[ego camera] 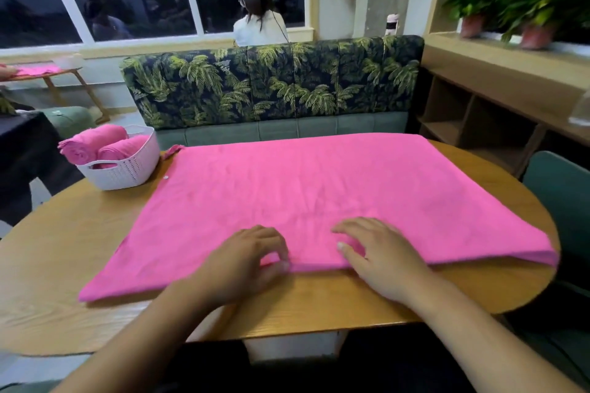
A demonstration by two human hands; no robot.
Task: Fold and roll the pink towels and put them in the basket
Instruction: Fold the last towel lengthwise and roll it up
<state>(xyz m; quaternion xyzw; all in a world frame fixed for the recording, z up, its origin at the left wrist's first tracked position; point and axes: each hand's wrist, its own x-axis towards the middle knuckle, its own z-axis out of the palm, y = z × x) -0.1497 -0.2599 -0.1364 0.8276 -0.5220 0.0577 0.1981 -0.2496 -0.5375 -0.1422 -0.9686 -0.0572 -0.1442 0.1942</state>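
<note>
Left hand [245, 262] pinches the towel [303, 188] edge, right hand [380, 258] lies flat on it; filled basket [127, 172] nearby.

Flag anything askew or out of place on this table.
The pink towel lies mostly flat, but its far-left corner beside the basket is bunched up, and its near-right corner reaches the table edge. Nothing spilled or damaged.

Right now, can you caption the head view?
Left hand and right hand at near edge of pink towel; rolled towels in basket.
</note>
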